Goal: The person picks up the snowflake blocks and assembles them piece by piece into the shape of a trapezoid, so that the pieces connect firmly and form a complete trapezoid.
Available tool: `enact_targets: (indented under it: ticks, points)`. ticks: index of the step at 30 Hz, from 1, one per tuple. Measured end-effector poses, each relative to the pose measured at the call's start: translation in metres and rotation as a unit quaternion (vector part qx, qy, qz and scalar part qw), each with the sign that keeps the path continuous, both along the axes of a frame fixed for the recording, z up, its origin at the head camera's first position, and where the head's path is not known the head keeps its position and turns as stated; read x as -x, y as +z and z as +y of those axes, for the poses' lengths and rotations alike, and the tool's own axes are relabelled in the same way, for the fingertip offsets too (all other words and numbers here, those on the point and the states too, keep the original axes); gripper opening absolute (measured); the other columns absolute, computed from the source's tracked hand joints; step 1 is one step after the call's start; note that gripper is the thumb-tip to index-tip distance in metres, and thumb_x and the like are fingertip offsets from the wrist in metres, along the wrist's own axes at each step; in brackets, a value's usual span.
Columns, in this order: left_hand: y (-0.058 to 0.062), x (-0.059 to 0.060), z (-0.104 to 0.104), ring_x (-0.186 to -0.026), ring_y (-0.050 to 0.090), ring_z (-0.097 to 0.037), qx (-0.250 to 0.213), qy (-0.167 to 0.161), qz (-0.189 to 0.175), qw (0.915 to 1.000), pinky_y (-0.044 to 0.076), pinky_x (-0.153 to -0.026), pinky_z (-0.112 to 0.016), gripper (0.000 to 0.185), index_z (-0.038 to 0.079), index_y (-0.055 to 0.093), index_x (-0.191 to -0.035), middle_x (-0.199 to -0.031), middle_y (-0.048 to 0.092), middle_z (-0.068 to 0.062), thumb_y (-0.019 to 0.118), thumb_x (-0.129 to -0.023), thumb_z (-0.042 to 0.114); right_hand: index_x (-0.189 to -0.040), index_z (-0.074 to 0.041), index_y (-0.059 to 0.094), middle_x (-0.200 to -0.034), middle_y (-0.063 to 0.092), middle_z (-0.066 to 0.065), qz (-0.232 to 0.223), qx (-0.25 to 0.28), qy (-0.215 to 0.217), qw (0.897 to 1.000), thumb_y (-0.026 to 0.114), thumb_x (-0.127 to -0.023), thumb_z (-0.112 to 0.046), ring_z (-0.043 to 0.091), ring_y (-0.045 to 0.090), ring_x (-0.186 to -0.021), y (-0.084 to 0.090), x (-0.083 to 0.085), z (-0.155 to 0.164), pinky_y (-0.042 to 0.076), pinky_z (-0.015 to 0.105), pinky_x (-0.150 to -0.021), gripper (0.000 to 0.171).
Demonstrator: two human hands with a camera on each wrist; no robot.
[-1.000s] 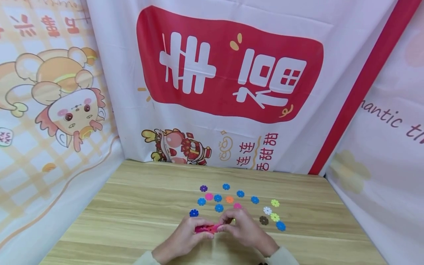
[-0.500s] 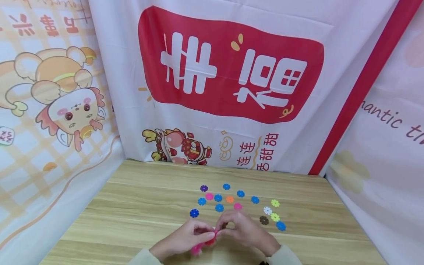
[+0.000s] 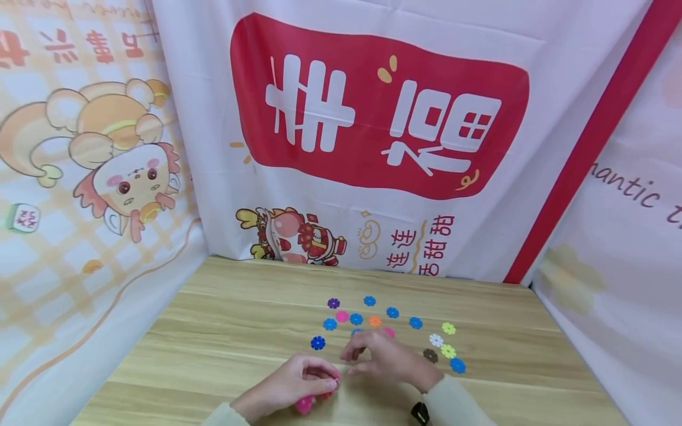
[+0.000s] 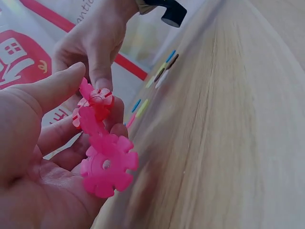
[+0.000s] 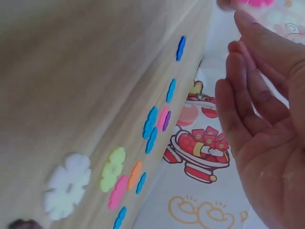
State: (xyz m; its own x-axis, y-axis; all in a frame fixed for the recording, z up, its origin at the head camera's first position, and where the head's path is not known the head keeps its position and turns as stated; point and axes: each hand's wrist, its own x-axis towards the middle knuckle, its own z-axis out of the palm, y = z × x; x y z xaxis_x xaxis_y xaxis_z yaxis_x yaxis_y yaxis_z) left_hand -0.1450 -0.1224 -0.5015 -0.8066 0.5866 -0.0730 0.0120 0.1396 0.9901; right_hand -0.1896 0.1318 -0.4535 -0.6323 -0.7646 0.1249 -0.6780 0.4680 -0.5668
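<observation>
My left hand [image 3: 298,381] pinches a pink snowflake chain [image 4: 102,148]; my right hand [image 3: 380,358] hangs relaxed, empty, above loose coloured discs [image 3: 391,312] scattered across the tabletop [image 3: 224,331].

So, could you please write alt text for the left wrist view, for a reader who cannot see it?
A left hand holds a chain of pink and red snowflake-shaped plastic discs between thumb and fingers. The right hand reaches in from above, one fingertip at the chain's top disc. Beside them runs a wooden table with more coloured discs lying edge-on.
</observation>
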Motion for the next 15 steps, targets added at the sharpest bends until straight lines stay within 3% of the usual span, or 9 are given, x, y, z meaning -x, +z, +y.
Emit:
enact_targets:
  ticks: [9, 15]
  points:
    - [-0.002, -0.003, -0.005, -0.094, 0.073, -0.012, -0.009, 0.016, 0.0, 0.9998, 0.059, -0.079, -0.018, 0.034, -0.002, 0.072, -0.124, -0.109, 0.076, -0.007, 0.076, -0.099, 0.02, -0.122, -0.013, 0.076, -0.115, 0.078, -0.001, 0.015, -0.05, -0.041, 0.998, 0.081, -0.094, -0.022, 0.008, 0.071, -0.105, -0.006, 0.03, -0.028, 0.061, 0.028, -0.094, 0.03]
    - [-0.004, -0.004, -0.008, -0.091, 0.072, -0.008, -0.016, 0.019, 0.008, 0.9997, 0.058, -0.077, -0.018, 0.034, -0.004, 0.072, -0.123, -0.106, 0.076, -0.006, 0.077, -0.098, 0.02, -0.125, -0.012, 0.075, -0.118, 0.077, -0.001, 0.041, -0.072, -0.027, 0.996, 0.079, -0.096, -0.018, 0.008, 0.07, -0.107, -0.017, 0.043, -0.052, 0.059, 0.02, -0.093, 0.03]
